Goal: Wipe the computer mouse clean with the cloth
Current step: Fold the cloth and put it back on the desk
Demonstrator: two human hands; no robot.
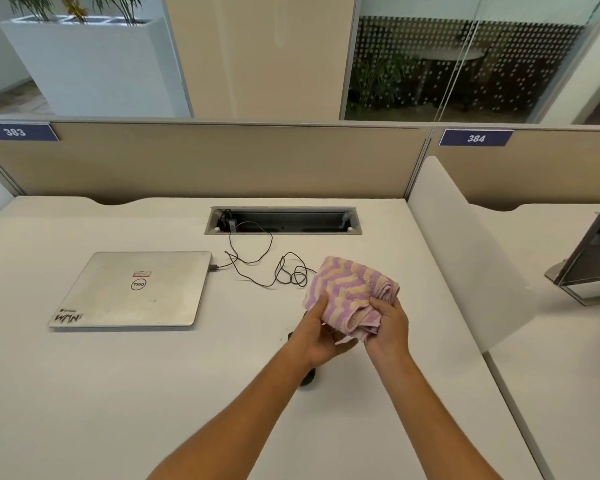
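A pink and cream striped cloth (352, 289) is bunched up and held above the white desk (153, 393) by both hands. My left hand (321, 336) grips its lower left side with the thumb on top. My right hand (388, 327) pinches its lower right folds. The black computer mouse (307, 377) lies on the desk beneath my left wrist; only a small dark part of it shows, the rest is hidden by my arm.
A closed silver laptop (136, 289) lies at the left, with a black cable (267, 268) looping from it to the cable tray opening (284, 221) at the back. A white divider (465, 251) bounds the desk on the right, and a partition wall (222, 161) stands behind.
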